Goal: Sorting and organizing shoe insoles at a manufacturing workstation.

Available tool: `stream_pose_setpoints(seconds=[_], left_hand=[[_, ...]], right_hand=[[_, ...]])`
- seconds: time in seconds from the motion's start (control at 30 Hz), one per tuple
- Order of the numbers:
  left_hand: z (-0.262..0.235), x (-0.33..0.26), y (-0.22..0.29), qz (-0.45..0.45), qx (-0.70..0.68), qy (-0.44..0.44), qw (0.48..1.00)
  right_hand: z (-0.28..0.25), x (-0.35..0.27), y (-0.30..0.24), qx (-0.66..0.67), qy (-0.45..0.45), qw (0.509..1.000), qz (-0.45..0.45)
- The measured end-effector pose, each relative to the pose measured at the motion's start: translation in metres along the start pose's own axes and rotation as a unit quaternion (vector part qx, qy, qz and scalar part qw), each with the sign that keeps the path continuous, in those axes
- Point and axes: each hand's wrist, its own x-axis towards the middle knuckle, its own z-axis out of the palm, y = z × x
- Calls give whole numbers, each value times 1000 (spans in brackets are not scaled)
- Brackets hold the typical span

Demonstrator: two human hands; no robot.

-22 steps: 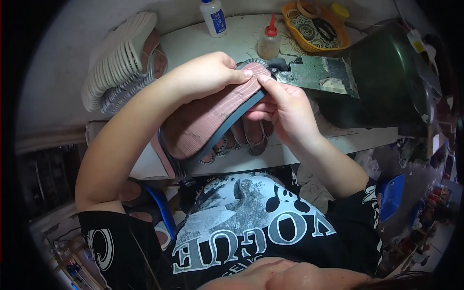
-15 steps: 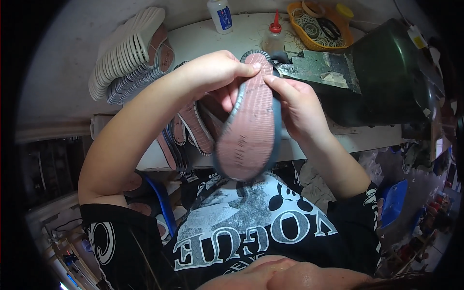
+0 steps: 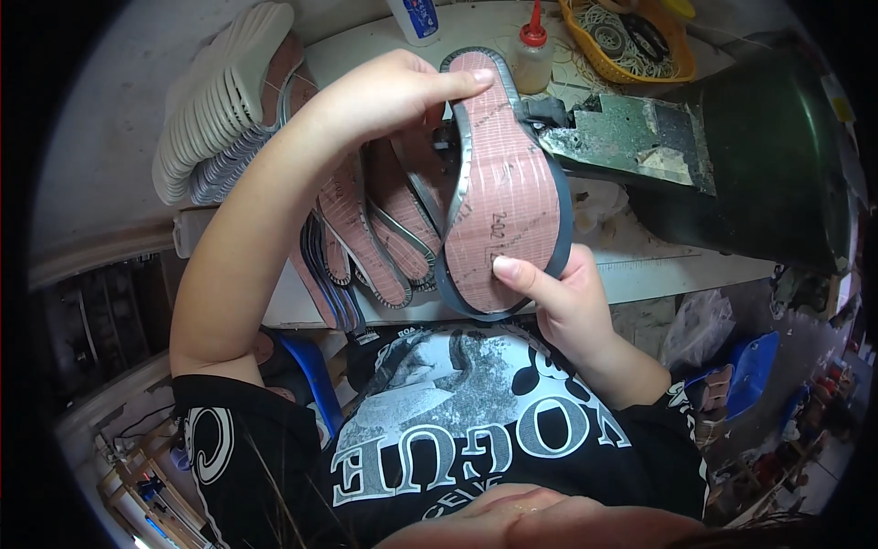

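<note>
Between my hands I hold a shoe insole (image 3: 508, 197) with a pink ribbed face turned up toward me and a dark grey edging around it. My left hand (image 3: 439, 91) grips its narrow far end, the thumb pressed on the pink face and the fingers hidden behind. At the wide near end my right hand (image 3: 562, 293) pinches the right edge, its thumb on the face and its other fingers underneath. Behind the insole is a dark green machine (image 3: 631, 137), whose small black head partly shows at the insole's right edge.
More pink insoles (image 3: 361, 229) lie to the left of the held one. A stack of pale soles (image 3: 219, 110) stands at the back left. Farther back are a red-tipped glue bottle (image 3: 532, 59), a white bottle (image 3: 416, 18) and a yellow basket (image 3: 594, 59) of cords.
My right hand has slid from the narrow end down to the wide near end of the insole. The insole has shifted right and its pink face now lies more squarely toward me.
</note>
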Motion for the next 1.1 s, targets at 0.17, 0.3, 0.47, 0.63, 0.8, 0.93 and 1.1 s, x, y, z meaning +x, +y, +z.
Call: stream_pose_setpoints(seconds=[0.17,0.3,0.47,0.63,0.8,0.93,1.1], left_hand=[[4,-10,-8,41,-141,20,989],[21,-35,-17,73,-242,-36,967],[28,-45,9,23,-298,-42,953],[21,-41,14,-2,-214,3,977],[-3,11,-1,201,152,94,963],[-15,28,11,215,-38,-274,936],[-27,14,16,214,49,-200,955]], right_hand=[[6,26,-7,61,-7,998,-27],[12,40,-7,93,-2,995,-41],[18,33,-10,63,51,995,-50],[21,27,-11,18,23,1000,13],[23,33,-13,56,51,997,-12],[23,32,-16,76,59,995,-23],[27,29,-22,107,50,993,-2]])
